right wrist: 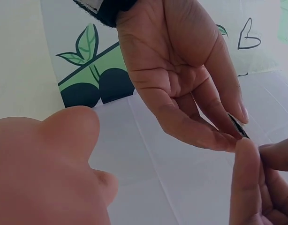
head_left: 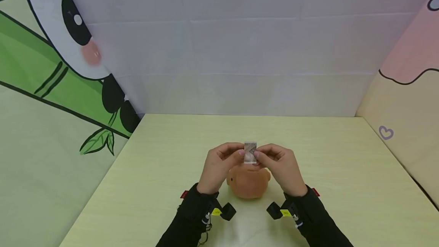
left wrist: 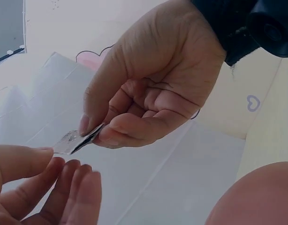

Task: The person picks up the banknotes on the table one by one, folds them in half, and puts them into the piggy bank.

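Note:
Both hands hold a small folded banknote (head_left: 250, 152) up above a pinkish-orange piggy bank (head_left: 248, 184) on the table. My left hand (head_left: 219, 167) pinches its left edge between thumb and fingers. At the opposite edge, my right hand (head_left: 282, 167) pinches it the same way. The left wrist view shows the note (left wrist: 66, 143) folded into layers, with the right hand (left wrist: 153, 79) reaching in from above. Seen from the right wrist, the note is edge-on, and the piggy bank (right wrist: 45, 173) fills the lower left with its rounded ear and snout.
The pale wooden table (head_left: 164, 163) extends around the hands. A white cloth backdrop (head_left: 240, 60) rises behind it. Printed side panels stand left and right, with a green bamboo picture (head_left: 68, 71) and a heart (head_left: 386, 132). Each wrist carries a small black camera (head_left: 228, 211).

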`<control>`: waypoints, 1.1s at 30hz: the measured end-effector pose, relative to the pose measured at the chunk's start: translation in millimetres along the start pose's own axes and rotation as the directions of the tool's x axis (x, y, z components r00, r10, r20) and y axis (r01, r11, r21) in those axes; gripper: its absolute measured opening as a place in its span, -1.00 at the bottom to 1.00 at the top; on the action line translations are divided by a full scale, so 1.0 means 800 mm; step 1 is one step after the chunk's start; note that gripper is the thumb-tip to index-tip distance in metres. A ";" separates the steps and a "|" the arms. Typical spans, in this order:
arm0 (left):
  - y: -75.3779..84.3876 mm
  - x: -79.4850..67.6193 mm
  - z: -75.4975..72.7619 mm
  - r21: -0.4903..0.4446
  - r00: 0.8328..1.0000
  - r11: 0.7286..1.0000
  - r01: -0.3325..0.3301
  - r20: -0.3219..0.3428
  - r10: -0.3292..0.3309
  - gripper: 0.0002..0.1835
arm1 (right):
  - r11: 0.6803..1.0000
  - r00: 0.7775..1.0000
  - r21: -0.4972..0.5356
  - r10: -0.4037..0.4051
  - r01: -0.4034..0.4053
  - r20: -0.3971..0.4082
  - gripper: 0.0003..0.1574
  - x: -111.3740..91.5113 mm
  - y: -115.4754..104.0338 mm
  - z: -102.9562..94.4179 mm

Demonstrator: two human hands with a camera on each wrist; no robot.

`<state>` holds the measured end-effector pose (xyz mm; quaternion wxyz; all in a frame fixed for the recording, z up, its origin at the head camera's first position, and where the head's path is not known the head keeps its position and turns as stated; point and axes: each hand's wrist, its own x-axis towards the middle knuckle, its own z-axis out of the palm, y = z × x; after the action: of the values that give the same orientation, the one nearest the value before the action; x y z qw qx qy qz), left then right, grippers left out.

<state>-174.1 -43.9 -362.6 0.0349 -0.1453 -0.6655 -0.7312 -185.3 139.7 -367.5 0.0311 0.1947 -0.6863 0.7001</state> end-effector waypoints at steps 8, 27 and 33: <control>-0.001 0.002 -0.006 -0.089 0.997 0.995 0.037 0.063 -0.032 -0.66 | 1.000 1.000 -0.008 0.009 -0.009 -0.007 -0.72 -0.001 -0.001 -0.001; -0.010 0.010 -0.005 -0.094 0.984 0.995 0.036 0.179 -0.019 -0.63 | 0.999 0.999 -0.001 -0.034 0.034 0.032 -0.76 0.006 0.006 -0.007; -0.012 0.012 0.001 -0.104 0.985 0.994 0.017 0.170 0.000 -0.64 | 0.999 0.998 0.018 -0.039 0.038 0.051 -0.75 0.011 0.008 -0.011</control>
<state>-185.6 -41.0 -369.2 -0.0329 -0.2060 -0.6274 -0.7502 -197.5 146.3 -370.8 0.0254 0.2261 -0.6771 0.6998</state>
